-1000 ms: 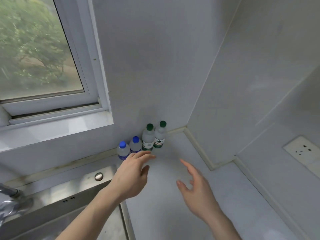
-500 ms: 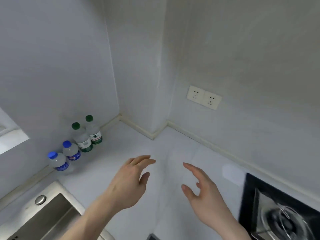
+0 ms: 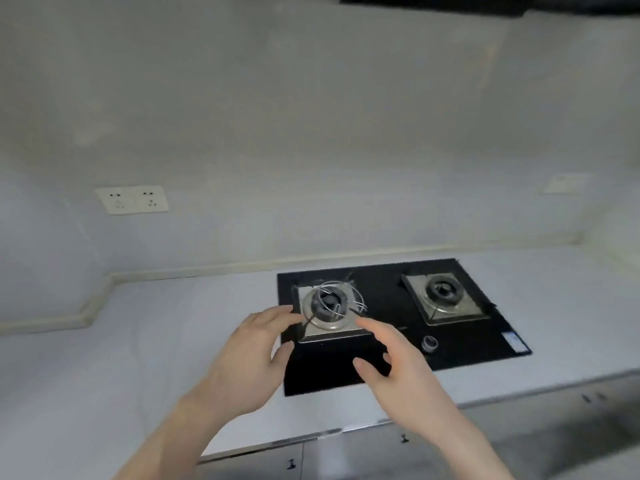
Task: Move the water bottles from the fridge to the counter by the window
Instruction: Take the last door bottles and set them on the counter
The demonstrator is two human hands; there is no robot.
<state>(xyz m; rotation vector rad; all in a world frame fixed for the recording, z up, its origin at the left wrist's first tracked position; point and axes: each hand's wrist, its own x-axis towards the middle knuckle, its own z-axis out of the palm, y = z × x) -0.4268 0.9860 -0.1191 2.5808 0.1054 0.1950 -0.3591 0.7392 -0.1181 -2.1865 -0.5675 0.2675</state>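
Observation:
No water bottle and no fridge are in view. My left hand [image 3: 247, 362] hovers over the white counter [image 3: 138, 358] at the left edge of the black gas hob, fingers apart and holding nothing. My right hand [image 3: 398, 372] hovers over the hob's front left part, also with fingers spread and nothing in it. The two hands face each other with a gap between them.
A black two-burner gas hob [image 3: 485, 344] is set into the counter, with a knob [image 3: 429, 342] at its front. A double wall socket [image 3: 133, 199] sits on the wall at left. Cabinet fronts [image 3: 346, 455] run below the counter's edge.
The view has swung right, away from the window corner. The bottles, window and sink have left the frame and the hob has come in. Both hands stay open and held out in front.

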